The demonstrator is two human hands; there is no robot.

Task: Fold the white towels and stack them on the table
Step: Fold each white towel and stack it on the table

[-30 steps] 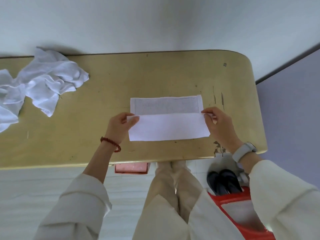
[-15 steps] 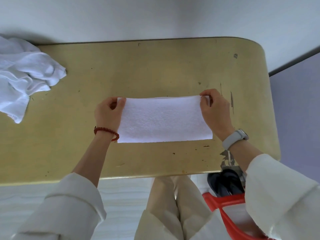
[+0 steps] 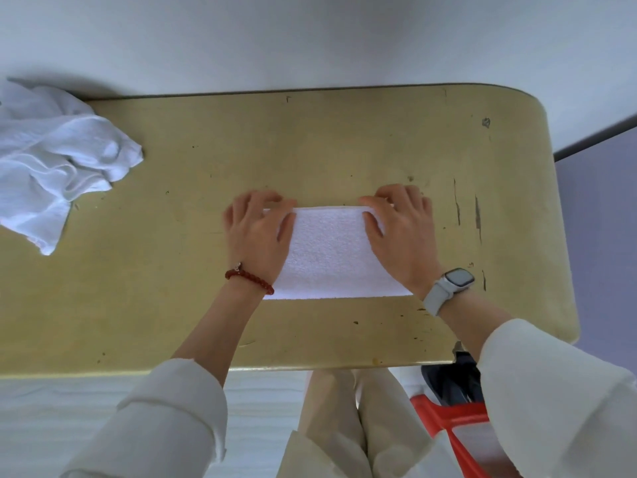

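Pressing my folded towel flat

My left hand [image 3: 256,236] and right hand [image 3: 400,236] lie flat, fingers straight, on the soft white folded towel [image 3: 327,253] in the middle of the yellow counter [image 3: 344,150]. It feels light and floppy, so I think its short ends are best to grab.

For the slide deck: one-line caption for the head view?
Both hands press a folded white towel flat on the yellow table; unfolded towels wait left.

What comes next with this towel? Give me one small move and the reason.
Probably fold the flat white terry towel in half sideways, bringing one short end over the other. Both the left hand and the right hand lie on its ends, and it is still a long strip on the yellow wooden table.
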